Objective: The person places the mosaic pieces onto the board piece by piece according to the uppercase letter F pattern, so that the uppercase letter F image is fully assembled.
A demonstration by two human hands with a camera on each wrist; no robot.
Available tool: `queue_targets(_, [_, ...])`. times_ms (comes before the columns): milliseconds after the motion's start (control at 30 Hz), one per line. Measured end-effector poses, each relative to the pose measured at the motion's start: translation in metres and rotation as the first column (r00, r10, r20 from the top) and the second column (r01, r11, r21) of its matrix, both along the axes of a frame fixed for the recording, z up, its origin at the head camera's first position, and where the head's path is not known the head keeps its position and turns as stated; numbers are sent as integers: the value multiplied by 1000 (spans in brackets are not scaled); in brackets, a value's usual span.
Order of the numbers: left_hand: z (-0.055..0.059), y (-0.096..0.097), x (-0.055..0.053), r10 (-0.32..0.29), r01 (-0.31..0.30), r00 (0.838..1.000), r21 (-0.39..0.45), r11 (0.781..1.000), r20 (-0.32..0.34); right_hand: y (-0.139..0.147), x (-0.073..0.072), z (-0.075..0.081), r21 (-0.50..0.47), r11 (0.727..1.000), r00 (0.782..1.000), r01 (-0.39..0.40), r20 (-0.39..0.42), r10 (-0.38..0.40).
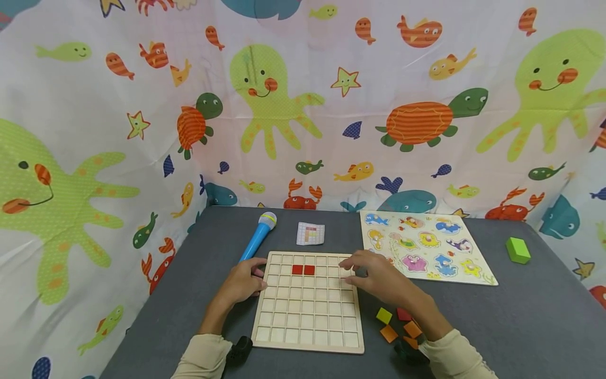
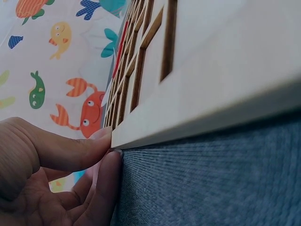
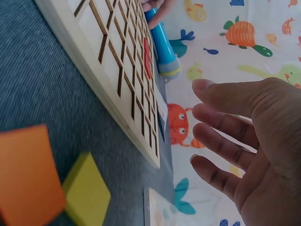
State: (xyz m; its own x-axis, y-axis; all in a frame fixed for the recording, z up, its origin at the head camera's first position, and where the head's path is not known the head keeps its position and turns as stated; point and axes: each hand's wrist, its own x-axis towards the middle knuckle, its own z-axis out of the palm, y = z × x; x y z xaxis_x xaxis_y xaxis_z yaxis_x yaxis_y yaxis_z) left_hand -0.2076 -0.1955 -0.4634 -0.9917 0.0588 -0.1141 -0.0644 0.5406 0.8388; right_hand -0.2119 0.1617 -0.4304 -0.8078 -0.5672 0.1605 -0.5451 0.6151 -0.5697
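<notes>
A wooden grid board (image 1: 306, 308) lies on the dark table, with two red square tiles (image 1: 309, 270) side by side in its upper rows. At the board's left edge my left hand (image 1: 243, 281) pinches the rim between thumb and index finger, as the left wrist view shows. My right hand (image 1: 376, 273) hovers over the board's upper right corner. In the right wrist view its fingers (image 3: 225, 143) are loosely bent and apart from the thumb, holding nothing. Beside my right forearm lie a yellow block (image 1: 384, 316), orange blocks (image 1: 389, 333) and a red block (image 1: 404, 314), partly covered by the arm.
A blue toy microphone (image 1: 255, 241) lies behind my left hand. Past the board is a small card (image 1: 310, 233) with a coloured grid pattern. A sea-animal puzzle board (image 1: 393, 245) lies at the back right, and a green block (image 1: 518, 250) farther right. A printed curtain (image 1: 303, 105) hangs behind.
</notes>
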Motion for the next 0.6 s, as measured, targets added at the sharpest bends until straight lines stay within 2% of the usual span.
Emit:
queue_targets(367, [1,1,-1,12,-11,1000,-23,1000,12,37,8,-1,-1,998,998,62,20,-62])
queue_targets(600, [1,1,1,17,-16,999,-15,1000,35,57,12,-4,46,995,989,92,111,-97])
